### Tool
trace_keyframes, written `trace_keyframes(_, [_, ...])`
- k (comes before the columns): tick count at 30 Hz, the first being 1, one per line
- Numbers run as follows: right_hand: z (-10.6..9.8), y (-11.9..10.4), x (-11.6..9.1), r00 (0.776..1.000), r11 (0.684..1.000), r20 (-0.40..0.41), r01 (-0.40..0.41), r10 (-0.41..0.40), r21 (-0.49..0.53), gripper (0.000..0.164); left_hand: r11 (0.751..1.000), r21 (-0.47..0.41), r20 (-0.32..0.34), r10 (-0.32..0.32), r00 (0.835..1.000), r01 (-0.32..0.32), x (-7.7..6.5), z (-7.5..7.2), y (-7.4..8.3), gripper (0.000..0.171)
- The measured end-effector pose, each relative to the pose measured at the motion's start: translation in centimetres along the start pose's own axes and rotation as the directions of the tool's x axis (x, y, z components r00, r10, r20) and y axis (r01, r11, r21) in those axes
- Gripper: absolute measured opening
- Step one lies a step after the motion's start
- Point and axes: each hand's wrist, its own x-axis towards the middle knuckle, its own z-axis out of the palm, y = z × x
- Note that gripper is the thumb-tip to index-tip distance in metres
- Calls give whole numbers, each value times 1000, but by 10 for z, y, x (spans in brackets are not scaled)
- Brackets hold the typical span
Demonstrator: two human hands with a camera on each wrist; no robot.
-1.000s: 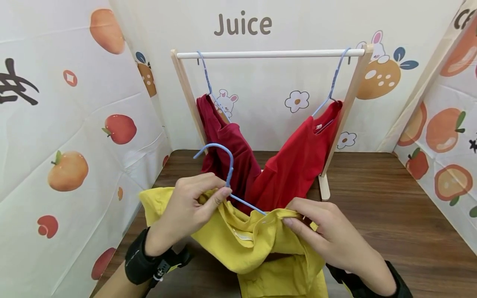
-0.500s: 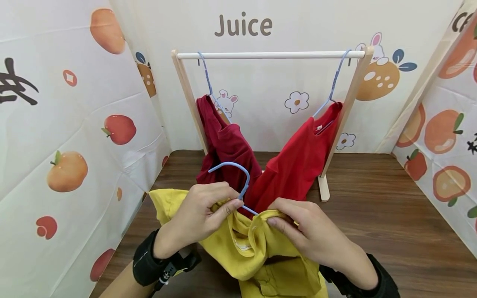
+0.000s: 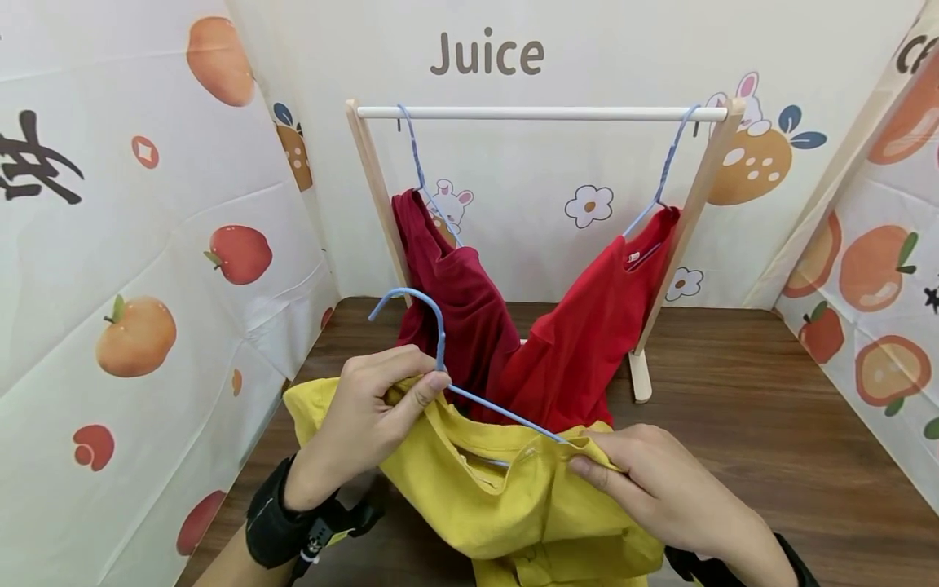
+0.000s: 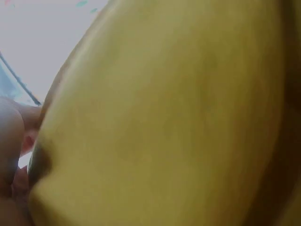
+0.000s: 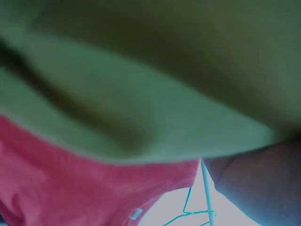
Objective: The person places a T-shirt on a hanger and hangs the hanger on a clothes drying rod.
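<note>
In the head view my left hand pinches a light blue clothes hanger at the base of its hook, thumb in front. A yellow shirt hangs around the hanger, one hanger arm running across its neck opening toward the right shoulder. My right hand pinches the shirt's fabric at that shoulder, right by the end of the visible hanger arm. Yellow cloth fills most of the left wrist view. In the right wrist view the shirt cloth looks greenish and covers the upper part.
Behind the hands stands a small rack with a white rail and wooden posts. A dark red garment hangs at its left end and a bright red shirt at its right, both on blue hangers. Beneath is a brown wooden table.
Over the last half second my left hand with the hanger has moved left and my right hand right, spreading the shirt's neck so more of the hanger arm shows. The camera view has shifted slightly.
</note>
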Motion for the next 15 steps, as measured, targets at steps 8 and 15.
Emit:
trace_keyframes(8, [-24,12,-29,1000,976,2,25,-26,217,41,992,114,128,-63,990,48,-7,-4,-15,12])
trace_keyframes(15, [-51,30,-72,989,884,146,-52,-19,464,47,996,83,255,-45,966,24,-17,2,-27,14])
